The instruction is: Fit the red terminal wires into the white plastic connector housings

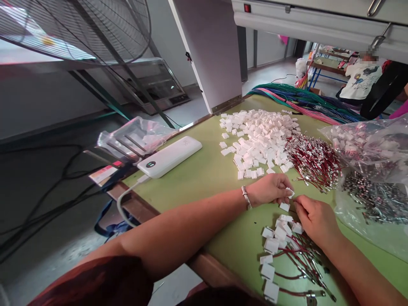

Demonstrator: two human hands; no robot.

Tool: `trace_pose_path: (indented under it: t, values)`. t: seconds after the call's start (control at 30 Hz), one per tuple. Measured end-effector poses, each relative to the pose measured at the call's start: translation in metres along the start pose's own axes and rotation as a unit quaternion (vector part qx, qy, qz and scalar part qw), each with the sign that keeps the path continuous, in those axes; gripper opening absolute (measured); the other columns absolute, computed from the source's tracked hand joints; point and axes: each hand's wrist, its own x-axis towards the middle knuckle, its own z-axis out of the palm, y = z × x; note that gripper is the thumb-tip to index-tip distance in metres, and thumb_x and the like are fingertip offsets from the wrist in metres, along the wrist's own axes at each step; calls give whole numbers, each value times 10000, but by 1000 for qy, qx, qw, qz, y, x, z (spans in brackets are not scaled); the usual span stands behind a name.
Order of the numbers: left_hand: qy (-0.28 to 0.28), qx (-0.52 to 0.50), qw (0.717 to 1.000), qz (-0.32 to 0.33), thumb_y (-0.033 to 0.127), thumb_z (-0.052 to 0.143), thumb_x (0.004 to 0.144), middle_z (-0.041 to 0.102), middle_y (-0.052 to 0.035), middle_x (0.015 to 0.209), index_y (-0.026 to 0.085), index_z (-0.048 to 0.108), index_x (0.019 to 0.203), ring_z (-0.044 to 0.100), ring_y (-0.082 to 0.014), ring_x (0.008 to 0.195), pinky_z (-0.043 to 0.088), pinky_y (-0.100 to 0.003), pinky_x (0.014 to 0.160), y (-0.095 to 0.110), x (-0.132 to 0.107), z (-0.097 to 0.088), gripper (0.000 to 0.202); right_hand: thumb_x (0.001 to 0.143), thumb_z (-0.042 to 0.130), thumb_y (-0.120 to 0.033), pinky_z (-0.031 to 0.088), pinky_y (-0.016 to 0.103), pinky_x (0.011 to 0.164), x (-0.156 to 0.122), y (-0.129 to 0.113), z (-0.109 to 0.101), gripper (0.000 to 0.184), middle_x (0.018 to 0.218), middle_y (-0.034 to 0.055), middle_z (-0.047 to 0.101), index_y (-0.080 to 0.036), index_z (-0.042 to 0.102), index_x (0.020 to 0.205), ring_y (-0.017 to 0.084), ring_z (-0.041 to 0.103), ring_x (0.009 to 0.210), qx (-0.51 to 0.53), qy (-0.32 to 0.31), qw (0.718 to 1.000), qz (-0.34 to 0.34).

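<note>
My left hand [270, 189] rests on the green table [197, 178] with its fingers pinched on a small white plastic connector [290, 192]. My right hand [314, 219] is close beside it, fingers curled and pinched toward the same connector; what it holds is too small to name. Another loose white connector [284, 207] lies just below my fingers. In front of me lies a bunch of finished connectors with red wires [287, 255]. Beyond my hands is a big pile of white connectors [258, 138] and a heap of red wires with metal terminals [314, 161].
A white power bank [168, 156] with a cable lies at the table's left edge beside a clear plastic bag [137, 138]. Clear bags of parts [372, 170] sit at the right. Bundles of coloured cables [302, 102] lie at the far end. A person [363, 78] sits in the background. A large fan [79, 29] stands at the left.
</note>
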Motion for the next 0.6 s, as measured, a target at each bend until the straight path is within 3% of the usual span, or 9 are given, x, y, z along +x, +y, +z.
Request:
trace_pose_path:
  t: [0.1,0.23,0.4,0.6]
  values:
    - [9,37,999,-1,143,593,813,605,43,552,145,519,771,465,-46,415,371,-180,438,2,-2,2,85,927,384,-255,274,256,523,1,3,-2,276,603,14,650,-201,598,760,147,571,523,-2,2,1000,0]
    - [83,99,991,28,132,586,802,596,45,547,147,532,775,463,-56,430,356,-189,453,-1,-4,6,63,913,412,-275,255,260,505,3,4,-2,273,567,14,637,-207,598,726,149,550,491,-33,10,999,14]
    - [37,0,999,6,149,609,792,596,41,532,139,540,747,452,-46,414,352,-176,435,-7,-1,11,83,906,403,-251,279,252,507,6,0,-5,255,575,11,632,-204,599,749,146,559,506,-2,31,999,13]
    - [38,-128,991,28,209,644,795,638,24,568,136,539,774,427,-22,399,319,-151,398,-7,-1,9,129,920,398,-289,336,236,528,4,4,-10,276,579,-1,623,-209,612,766,132,554,515,63,17,998,21]
